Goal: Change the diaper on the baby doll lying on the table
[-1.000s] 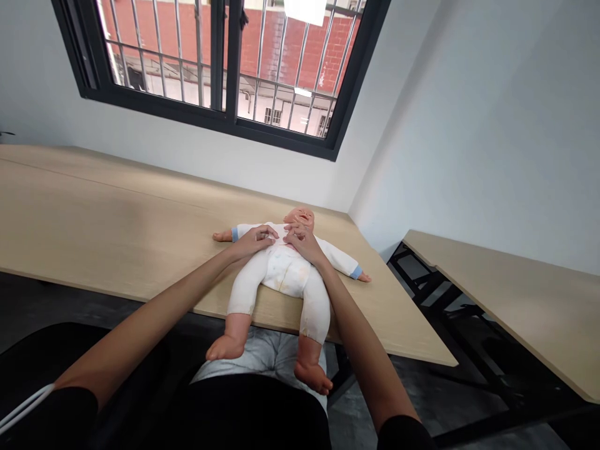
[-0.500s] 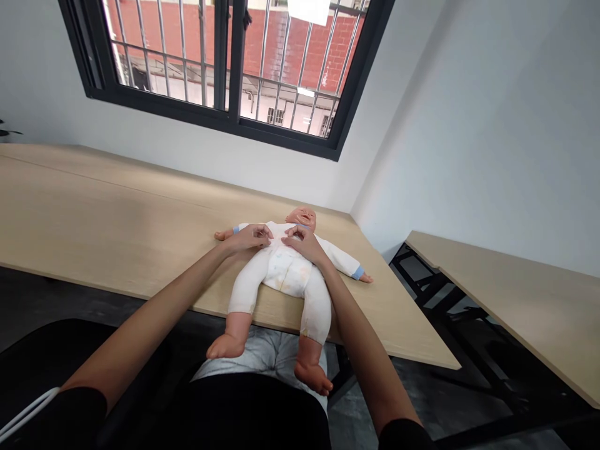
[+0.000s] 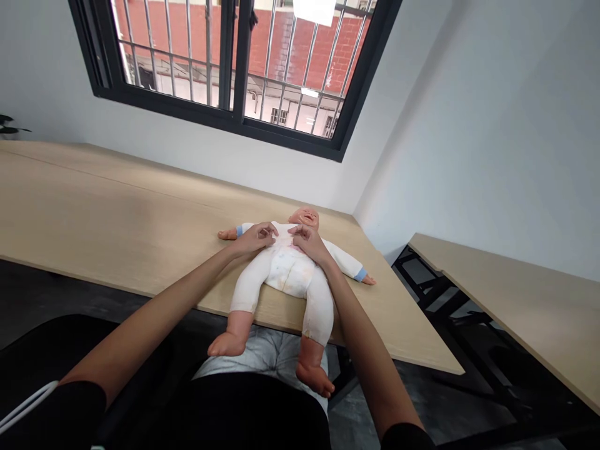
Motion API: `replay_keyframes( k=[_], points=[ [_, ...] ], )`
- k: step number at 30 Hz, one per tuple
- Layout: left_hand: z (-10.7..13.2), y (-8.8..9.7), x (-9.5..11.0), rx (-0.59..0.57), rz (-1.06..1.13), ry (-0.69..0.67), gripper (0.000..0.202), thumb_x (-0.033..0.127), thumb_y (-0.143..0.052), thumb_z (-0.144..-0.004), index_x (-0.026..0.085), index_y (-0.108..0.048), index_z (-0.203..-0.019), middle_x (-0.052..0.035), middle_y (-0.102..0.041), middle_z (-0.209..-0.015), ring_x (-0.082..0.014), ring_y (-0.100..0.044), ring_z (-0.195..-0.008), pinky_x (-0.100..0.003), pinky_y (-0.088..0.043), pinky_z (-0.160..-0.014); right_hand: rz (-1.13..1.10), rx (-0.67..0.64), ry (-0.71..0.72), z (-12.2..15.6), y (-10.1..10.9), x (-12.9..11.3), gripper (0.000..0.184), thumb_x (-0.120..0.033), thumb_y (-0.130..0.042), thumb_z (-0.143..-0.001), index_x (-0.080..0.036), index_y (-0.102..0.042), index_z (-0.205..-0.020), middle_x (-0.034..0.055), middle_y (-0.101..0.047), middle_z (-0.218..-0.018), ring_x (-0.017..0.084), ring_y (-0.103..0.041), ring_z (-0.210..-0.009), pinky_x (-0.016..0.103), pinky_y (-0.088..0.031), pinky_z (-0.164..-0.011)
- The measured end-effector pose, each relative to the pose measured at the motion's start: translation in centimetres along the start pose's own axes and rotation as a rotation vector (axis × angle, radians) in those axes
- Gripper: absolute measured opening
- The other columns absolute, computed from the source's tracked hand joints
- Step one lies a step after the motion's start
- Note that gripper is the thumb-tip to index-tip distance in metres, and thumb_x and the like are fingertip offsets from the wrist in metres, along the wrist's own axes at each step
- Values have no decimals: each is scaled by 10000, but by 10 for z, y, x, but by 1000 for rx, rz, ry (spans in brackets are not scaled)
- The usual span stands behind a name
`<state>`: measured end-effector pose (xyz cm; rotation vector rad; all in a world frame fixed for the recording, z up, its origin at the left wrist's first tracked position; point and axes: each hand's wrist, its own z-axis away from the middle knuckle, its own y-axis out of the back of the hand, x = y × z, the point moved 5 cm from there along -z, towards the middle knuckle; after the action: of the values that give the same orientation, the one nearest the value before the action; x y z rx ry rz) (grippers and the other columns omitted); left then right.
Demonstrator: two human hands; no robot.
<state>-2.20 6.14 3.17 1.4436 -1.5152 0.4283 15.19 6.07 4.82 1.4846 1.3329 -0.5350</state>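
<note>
A baby doll [image 3: 287, 275] in a white outfit lies on its back on the wooden table [image 3: 154, 231], its head away from me and its bare feet past the near edge. Over one side of its chest, my left hand [image 3: 257, 239] is closed, fingers curled and pinching the front of the outfit. My right hand [image 3: 310, 244] is closed opposite it at the chest, also gripping the cloth; the exact fingertip contact is partly hidden. A small pink patch [image 3: 296, 248] shows beside the right fingers. Blue cuffs end both doll sleeves.
A barred window [image 3: 229, 69] is in the wall behind the table. To the right, across a gap, stands a second wooden table [image 3: 515, 300] with a black metal frame. Dark leaf-like shapes [image 3: 12, 127] show at the far left.
My hands have moved slightly at the doll's chest, and a pink patch now shows by my right fingers. The doll stays in place; the view has shifted a little.
</note>
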Motion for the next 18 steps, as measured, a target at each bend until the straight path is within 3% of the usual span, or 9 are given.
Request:
replay_keyframes(
  k=[4,8,11,14,18],
  points=[
    [2,-4,16,-10,-57,-98,233,394,-644,-757,173,-685,-816,-72,-613,-979,-223,-565,-969,-353,-458,-862,-30,42,-14,-2,1,4,218,-280,-461,-662,-185,-566,-827,53,-637,-976,166,-558,-812,306,-450,-755],
    [5,-13,27,-153,-134,-202,230,389,-595,-827,221,-739,-892,-79,-601,-1129,-253,-478,-1184,-398,-379,-1023,-44,63,-11,-3,0,4,164,-287,-445,-725,-194,-559,-797,56,-646,-960,194,-580,-895,326,-455,-808],
    [6,-18,24,-230,-171,-230,260,371,-522,-883,269,-730,-1001,-54,-522,-1313,-245,-393,-1293,-409,-314,-1093,-80,55,9,-3,-1,2,142,-268,-458,-729,-192,-563,-787,50,-651,-938,199,-584,-948,336,-444,-874],
    [5,-19,16,-244,-175,-171,286,387,-512,-890,280,-709,-1068,-38,-415,-1440,-253,-289,-1376,-422,-251,-1135,-70,29,-6,-3,-2,3,148,-277,-461,-739,-188,-567,-791,43,-650,-935,196,-586,-956,335,-443,-886],
    [5,-18,9,-209,-152,12,398,438,-489,-875,253,-656,-1184,-41,-299,-1519,-287,-180,-1425,-440,-170,-1162,-103,45,-17,-4,-1,5,147,-295,-480,-738,-187,-571,-780,38,-643,-917,193,-587,-927,328,-451,-859]
  ],
)
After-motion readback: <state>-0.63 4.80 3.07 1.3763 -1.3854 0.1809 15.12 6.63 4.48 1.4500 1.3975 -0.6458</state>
